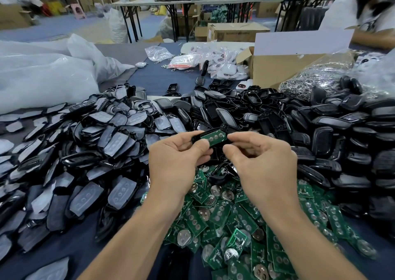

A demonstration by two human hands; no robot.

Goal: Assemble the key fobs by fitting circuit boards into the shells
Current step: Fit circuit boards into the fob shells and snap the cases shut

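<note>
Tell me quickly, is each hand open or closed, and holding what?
Left hand: closed, gripping the black shell.
Right hand: closed, pinching the circuit board end.

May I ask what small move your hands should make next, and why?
Probably press the green board down flat into the black shell: the left hand holds the shell and the right hand pinches the board's end, which looks unseated.

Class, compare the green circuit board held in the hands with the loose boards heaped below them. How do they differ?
The held board sits in a black shell, pinched between left hand and right hand; the loose boards lie bare in a heap. The held board shows its three round pads; the loose boards face both ways, some showing metal discs. Both are green.
</note>
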